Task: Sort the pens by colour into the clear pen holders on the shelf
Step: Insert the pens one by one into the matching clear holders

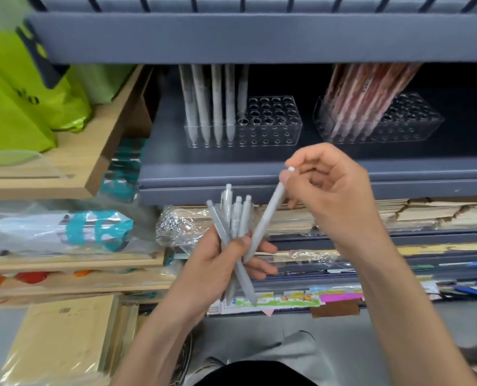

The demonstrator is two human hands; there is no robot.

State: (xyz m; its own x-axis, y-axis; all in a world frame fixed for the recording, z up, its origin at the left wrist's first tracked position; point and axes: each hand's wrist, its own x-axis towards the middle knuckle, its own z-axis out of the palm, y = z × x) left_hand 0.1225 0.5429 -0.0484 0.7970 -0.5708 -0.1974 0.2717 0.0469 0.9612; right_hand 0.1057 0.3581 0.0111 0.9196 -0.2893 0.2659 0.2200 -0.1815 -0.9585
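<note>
Up on your left: lime-green bags [14, 107] on a wooden tray [92, 151].
Below them: teal-printed packets [92, 229].
At your lower left: wrapped kraft envelopes [61, 341].

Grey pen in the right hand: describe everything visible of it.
The grey pen is slim, matte, plastic-looking, with a white push-button on top. It slants, top up and right. The right hand pinches its top end; its lower end meets the bundle of grey pens that the left hand grips.

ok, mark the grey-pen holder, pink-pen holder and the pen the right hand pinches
grey-pen holder [273, 112], head view, empty holes at right end
pink-pen holder [410, 132], head view, clear front wall
pinched pen [267, 215], head view, mid-barrel
</note>
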